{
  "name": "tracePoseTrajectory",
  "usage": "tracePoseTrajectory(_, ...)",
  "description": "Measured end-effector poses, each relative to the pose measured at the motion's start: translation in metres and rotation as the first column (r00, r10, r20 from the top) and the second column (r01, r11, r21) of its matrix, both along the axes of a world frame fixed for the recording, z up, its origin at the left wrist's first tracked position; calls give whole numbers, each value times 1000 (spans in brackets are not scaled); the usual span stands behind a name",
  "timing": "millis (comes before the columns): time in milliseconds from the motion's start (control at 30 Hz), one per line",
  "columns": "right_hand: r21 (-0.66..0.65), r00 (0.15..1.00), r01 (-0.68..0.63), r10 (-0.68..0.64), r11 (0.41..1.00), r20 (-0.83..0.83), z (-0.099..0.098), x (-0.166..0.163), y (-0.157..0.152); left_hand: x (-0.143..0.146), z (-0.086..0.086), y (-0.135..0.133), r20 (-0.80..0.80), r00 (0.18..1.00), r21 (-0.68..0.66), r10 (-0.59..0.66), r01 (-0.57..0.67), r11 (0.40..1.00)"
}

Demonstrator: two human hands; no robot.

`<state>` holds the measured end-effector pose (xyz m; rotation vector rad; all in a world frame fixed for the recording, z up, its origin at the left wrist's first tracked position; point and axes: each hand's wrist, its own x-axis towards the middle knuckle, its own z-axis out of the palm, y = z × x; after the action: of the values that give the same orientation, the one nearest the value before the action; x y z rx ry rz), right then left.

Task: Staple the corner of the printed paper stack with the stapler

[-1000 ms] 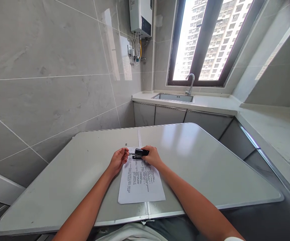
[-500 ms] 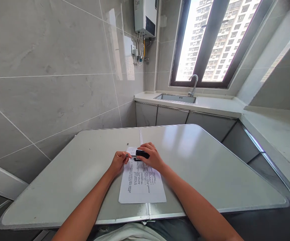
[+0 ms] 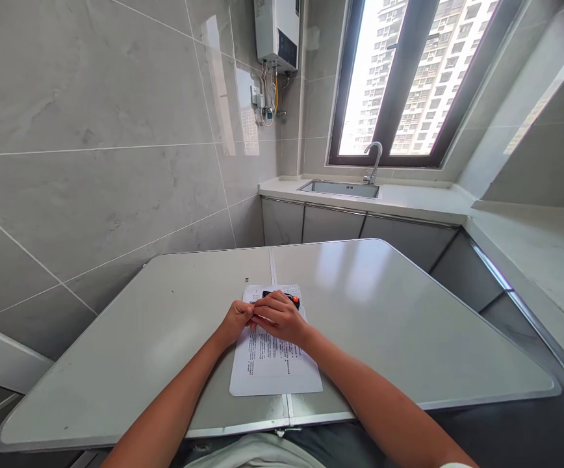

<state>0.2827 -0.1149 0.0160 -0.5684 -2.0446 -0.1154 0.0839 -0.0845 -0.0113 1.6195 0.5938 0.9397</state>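
A black stapler (image 3: 292, 298) with an orange-red spot near its right end lies crosswise over the upper part of a printed sheet (image 3: 277, 377). My right hand (image 3: 278, 317) is closed around its near side and hides most of its middle. The right fingertips point left and meet the fingers of my left hand (image 3: 237, 321). Those left fingers are pinched together at the stapler's left end; whatever is between them is hidden. A small dark piece (image 3: 247, 279), too tiny to name, lies on the table just beyond the sheet.
The pale folding table (image 3: 384, 338) has a seam down its middle and a metal edge. Beyond it are a counter (image 3: 418, 198) with a sink (image 3: 343, 188) and faucet (image 3: 373, 159). A tiled wall (image 3: 97, 195) rises at the left.
The stapler has turned so its orange-red spot shows. My right hand has shifted left and slightly nearer, its fingers now touching my left hand. The silver part between the hands is now hidden.
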Motion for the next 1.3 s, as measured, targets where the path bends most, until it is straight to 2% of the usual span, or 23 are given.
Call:
tracePoseTrajectory(167, -57, 999, 8, -5, 998, 50, -5, 0, -3, 4, -1, -3, -7, 1000, -26, 19, -19, 999)
tracePoseTrajectory(267, -110, 999, 37, -36, 993, 9, -4, 4, 1, 4, 2, -2, 10, 999, -55, 49, -48, 997)
tracePoseTrajectory(367, -173, 975, 166, -188, 971, -116, 4, 23, 14, 2, 8, 1, 106, 977, -106, 187, -176, 979)
tracePoseTrajectory(433, -222, 925, 283, -327, 933, -195, 10, 48, 27, 0, 12, 3, 141, 944, -156, 299, -277, 948)
tracePoseTrajectory(533, -325, 829, 427, -509, 844, -232, 6, 96, 49, -2, 16, 7, 93, 879, -133, 467, -454, 881)
tracePoseTrajectory(633, -485, 746, 529, -654, 696, -125, -14, 139, 68, -4, 16, 12, -61, 770, 101, 636, -629, 771)
tracePoseTrajectory(733, -633, 690, 569, -724, 524, 21, -38, 162, 81, -6, 13, 17, -179, 651, 307, 738, -676, 670)
tracePoseTrajectory(800, -668, 682, 569, -729, 479, 59, -49, 165, 86, -9, 10, 20, -215, 617, 357, 757, -671, 649)
tracePoseTrajectory(1000, -688, 684, 548, -728, 476, 40, -56, 163, 94, -18, -6, 36, -331, 592, 389, 735, -624, 678)
tracePoseTrajectory(1167, -684, 696, 515, -718, 517, -19, -55, 162, 90, -23, -18, 54, -483, 477, 446, 735, -588, 675)
tracePoseTrajectory(1300, -673, 740, 488, -672, 556, -18, -56, 156, 88, -21, -19, 65, -530, 456, 461, 714, -552, 695)
